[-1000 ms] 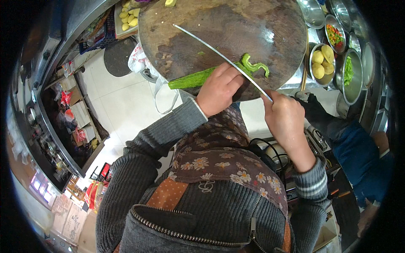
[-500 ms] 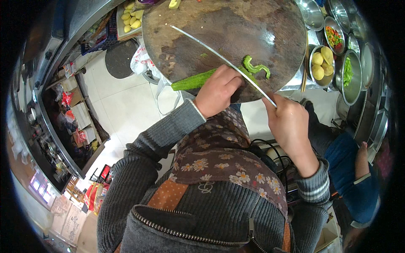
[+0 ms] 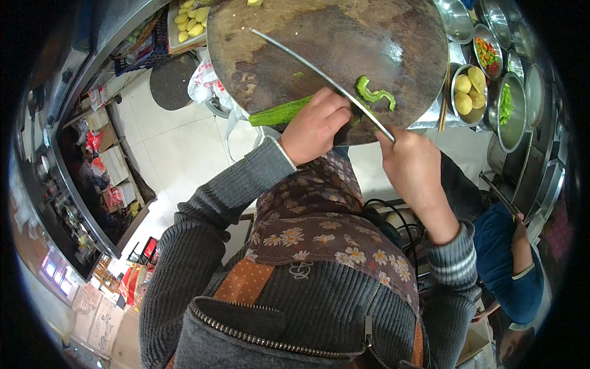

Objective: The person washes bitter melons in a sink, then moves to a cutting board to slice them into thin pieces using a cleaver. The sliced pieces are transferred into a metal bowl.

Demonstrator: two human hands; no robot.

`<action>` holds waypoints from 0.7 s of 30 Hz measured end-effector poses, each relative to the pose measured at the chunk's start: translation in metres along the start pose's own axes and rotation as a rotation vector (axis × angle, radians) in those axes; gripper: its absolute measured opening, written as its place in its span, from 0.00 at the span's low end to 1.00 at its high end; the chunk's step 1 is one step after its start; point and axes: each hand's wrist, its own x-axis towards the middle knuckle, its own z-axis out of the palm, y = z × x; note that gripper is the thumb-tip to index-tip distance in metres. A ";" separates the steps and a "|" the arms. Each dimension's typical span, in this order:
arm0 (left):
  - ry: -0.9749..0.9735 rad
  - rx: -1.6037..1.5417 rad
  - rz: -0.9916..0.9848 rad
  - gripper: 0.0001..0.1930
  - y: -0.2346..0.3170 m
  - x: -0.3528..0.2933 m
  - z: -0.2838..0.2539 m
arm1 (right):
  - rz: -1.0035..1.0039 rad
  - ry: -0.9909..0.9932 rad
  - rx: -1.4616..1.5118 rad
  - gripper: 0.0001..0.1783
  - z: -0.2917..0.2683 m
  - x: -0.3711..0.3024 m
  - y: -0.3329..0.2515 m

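On the round wooden chopping board (image 3: 295, 55) lies a long green bitter melon (image 3: 279, 113), near the board's front edge. My left hand (image 3: 316, 126) is closed over its right end, with the fingers curled next to the blade. In my right hand (image 3: 415, 163) is the handle of a knife (image 3: 319, 75), its blade seen nearly edge-on and slanting up to the left across the board. The blade stands right beside my left knuckles; my hand hides the cut end. Just right of the blade, wavy curved bitter melon slices (image 3: 375, 95) rest on the board.
Right of the board stand metal bowls: one with peeled potatoes (image 3: 470, 92), one with green pieces (image 3: 506, 104), one with chopped red and green bits (image 3: 487, 54). Chopsticks (image 3: 443, 114) lie beside the board. A tray of potatoes (image 3: 192, 23) is at upper left. Another person (image 3: 507, 264) is at right.
My right hand and the knife have shifted slightly left and up. My left hand stays on the bitter melon. The other person at right has moved, with more of them showing.
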 end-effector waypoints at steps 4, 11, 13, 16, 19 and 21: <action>-0.007 -0.034 -0.016 0.10 -0.001 -0.001 -0.001 | 0.025 -0.030 0.029 0.13 -0.008 0.000 -0.002; -0.011 -0.047 0.009 0.11 -0.003 -0.002 -0.004 | 0.027 -0.036 0.033 0.14 0.009 0.008 -0.001; -0.034 0.041 -0.027 0.11 0.000 -0.004 -0.008 | 0.045 -0.050 0.061 0.15 0.006 0.008 -0.003; -0.057 0.119 -0.060 0.11 -0.001 -0.008 -0.015 | 0.042 -0.047 0.057 0.15 0.003 0.004 -0.001; -0.064 0.136 -0.056 0.11 -0.004 -0.009 -0.015 | 0.014 -0.038 0.056 0.14 -0.012 -0.003 -0.004; -0.088 0.134 -0.075 0.11 -0.002 -0.007 -0.015 | -0.012 -0.020 0.039 0.13 -0.013 -0.006 -0.005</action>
